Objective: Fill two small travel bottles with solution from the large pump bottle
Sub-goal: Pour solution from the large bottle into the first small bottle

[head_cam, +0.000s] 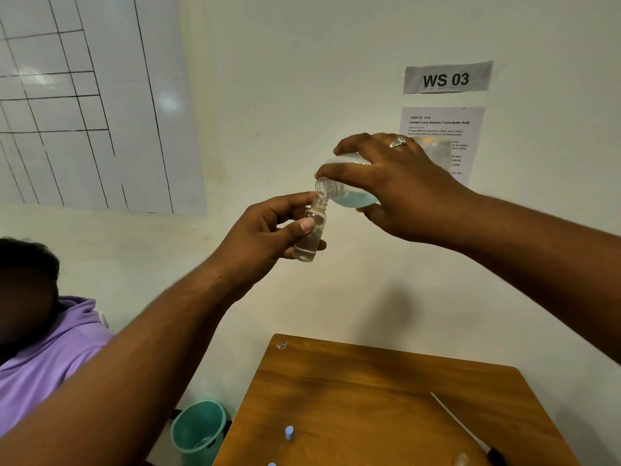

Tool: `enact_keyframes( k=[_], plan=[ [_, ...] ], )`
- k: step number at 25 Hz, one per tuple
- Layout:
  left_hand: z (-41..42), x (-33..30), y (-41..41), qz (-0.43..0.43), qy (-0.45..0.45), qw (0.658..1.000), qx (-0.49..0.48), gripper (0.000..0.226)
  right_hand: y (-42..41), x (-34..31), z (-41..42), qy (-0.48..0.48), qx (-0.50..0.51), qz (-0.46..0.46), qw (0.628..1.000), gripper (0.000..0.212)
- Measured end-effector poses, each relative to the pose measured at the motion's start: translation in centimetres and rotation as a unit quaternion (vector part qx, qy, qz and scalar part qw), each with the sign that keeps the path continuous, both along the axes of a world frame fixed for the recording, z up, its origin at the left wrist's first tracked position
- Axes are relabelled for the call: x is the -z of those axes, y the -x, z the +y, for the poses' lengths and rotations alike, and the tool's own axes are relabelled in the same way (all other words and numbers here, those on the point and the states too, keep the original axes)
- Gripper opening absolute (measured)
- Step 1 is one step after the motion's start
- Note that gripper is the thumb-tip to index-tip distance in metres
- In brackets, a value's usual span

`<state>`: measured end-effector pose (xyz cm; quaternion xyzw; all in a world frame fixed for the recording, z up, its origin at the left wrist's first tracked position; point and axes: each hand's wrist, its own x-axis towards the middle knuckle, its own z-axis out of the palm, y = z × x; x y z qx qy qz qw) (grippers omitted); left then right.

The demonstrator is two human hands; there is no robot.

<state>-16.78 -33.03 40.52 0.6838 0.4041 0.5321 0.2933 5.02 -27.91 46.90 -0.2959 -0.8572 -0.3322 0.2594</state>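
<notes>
My left hand (268, 230) grips a small clear travel bottle (311, 235), uncapped and nearly upright, with a little clear liquid at its bottom. My right hand (396, 183) holds the large bottle (349, 193) tipped on its side, pump removed. Its threaded open neck rests just above the small bottle's mouth, and pale blue solution pools in the large bottle's lower side. A thin stream runs into the small bottle. Both are held high above the wooden table (369, 398).
A light blue cap (289, 432) stands on the table, another blue piece (271, 463) at the bottom edge, a pale object (460, 460) at lower right. A green bin (200, 428) sits left of the table. A person in a purple hoodie (43, 358) is at far left.
</notes>
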Motion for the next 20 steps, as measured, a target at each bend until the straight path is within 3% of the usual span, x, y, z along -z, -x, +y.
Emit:
enact_keyframes(
  k=[20],
  plan=[
    [-0.03,0.01,-0.01,-0.001,0.002,1.000,0.005,0.033,0.10,0.06,0.05,-0.001,0.004,0.000,1.000,0.069]
  ],
)
